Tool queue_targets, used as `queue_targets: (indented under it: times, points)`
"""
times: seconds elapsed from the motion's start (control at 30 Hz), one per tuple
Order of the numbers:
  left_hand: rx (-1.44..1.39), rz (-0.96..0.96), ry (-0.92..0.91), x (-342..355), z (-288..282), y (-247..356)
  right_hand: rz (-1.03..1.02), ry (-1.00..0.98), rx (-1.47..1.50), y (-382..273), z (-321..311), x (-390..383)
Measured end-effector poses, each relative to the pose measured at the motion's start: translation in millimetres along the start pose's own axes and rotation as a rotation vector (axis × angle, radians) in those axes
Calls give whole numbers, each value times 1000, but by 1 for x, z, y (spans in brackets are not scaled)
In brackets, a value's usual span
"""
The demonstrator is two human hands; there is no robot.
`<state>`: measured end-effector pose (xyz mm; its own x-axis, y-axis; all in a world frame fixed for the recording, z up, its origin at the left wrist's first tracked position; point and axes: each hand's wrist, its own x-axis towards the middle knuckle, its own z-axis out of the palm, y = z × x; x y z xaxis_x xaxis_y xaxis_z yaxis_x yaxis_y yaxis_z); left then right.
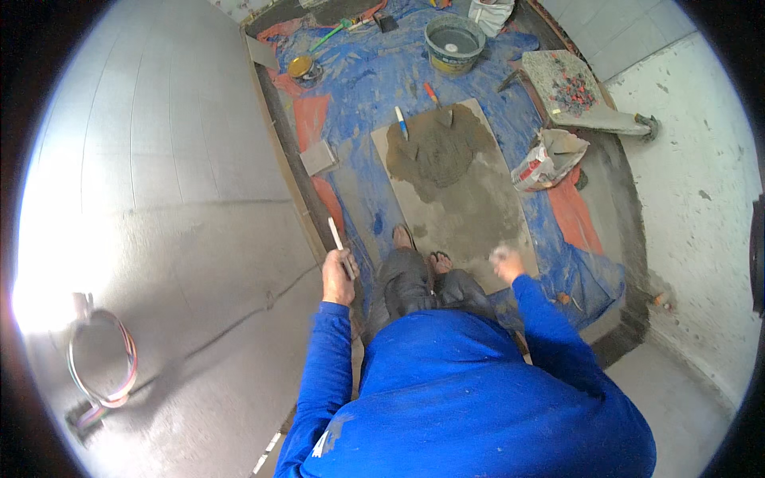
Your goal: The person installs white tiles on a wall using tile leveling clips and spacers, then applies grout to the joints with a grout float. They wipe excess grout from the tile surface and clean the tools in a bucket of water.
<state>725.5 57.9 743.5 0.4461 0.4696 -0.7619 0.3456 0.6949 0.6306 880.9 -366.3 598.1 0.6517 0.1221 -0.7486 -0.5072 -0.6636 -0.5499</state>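
Note:
My left hand (339, 276) is raised beside the left wall, its fingers closed round a slim white stick-like tool (335, 233) that points up and away. Past my knees, my right hand (506, 263) hovers above the near right edge of a grey board (518, 215). Its fingers are curled and slightly blurred; something pale may be in them, too small to make out. Wet grey mortar (442, 155) is heaped on the board's far half. A trowel with a blue-and-white handle (402, 122) and a trowel with a red handle (432, 94) lie in it.
Blue sheeting (362, 103) covers the floor. At the back are a bucket of water (455, 44), a yellow can (300, 68) and a green-handled tool (328, 36). On the right stand a torn bag (550, 161) and a low bench (550, 68) with small red pieces. Wires (127, 358) protrude from the left wall.

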Motion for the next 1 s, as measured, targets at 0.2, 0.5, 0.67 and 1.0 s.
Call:
queue_targets:
  times: [0.2, 0.5, 0.67, 1.0]
  points:
    - [741, 146, 231, 127, -3, 21, -242, -32, -368, -67, 48, -5]
    - [1392, 147, -131, 332, -46, 162, -296, 61, -345, -317, 148, 94]
    - [1629, 65, -358, 394, -60, 266, -490, 97, -387, -477, 177, 137]
    - [1487, -87, -347, 472, -59, 367, -735, -201, -536, -679, 199, 284]
